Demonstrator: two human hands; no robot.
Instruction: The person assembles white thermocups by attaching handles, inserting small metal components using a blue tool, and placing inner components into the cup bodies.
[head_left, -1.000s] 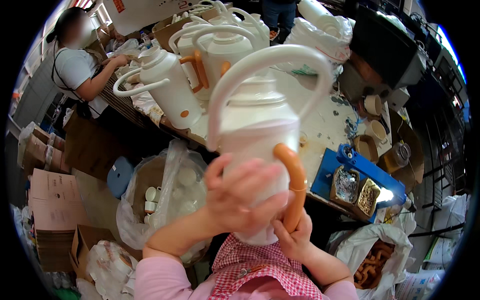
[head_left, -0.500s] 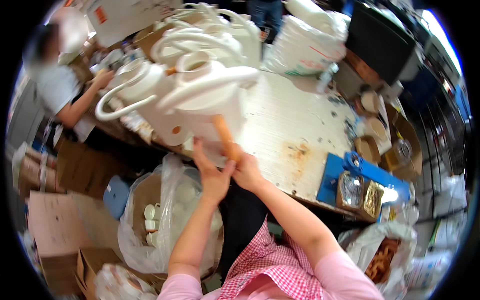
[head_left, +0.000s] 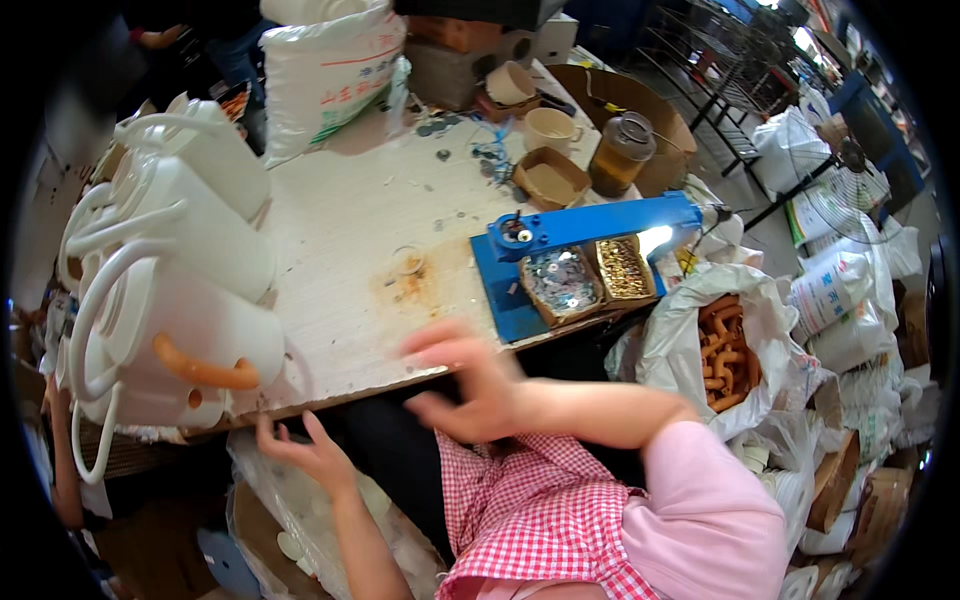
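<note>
A white plastic jug (head_left: 225, 330) with a long curved white tube stands at the left of the table by its front edge. A curved orange handle (head_left: 205, 372) sits on its side, with a round orange spot below it. My left hand (head_left: 305, 450) is open just below the table edge near this jug, palm up with fingers apart, holding nothing. Over the front edge of the table, my right hand (head_left: 465, 385) is blurred by motion, its fingers spread and nothing seen in them.
More white jugs (head_left: 190, 225) stand behind on the left. A blue hand press (head_left: 600, 222) holds boxes of silvery parts (head_left: 562, 280) and brass-coloured parts (head_left: 624, 268). A bag of orange handles (head_left: 725, 350) is at the right. Below left is a plastic-lined carton (head_left: 262, 490).
My hands have come off the orange handle and parted; the right swung rightward. The view has turned right, so the jugs now appear farther left.
</note>
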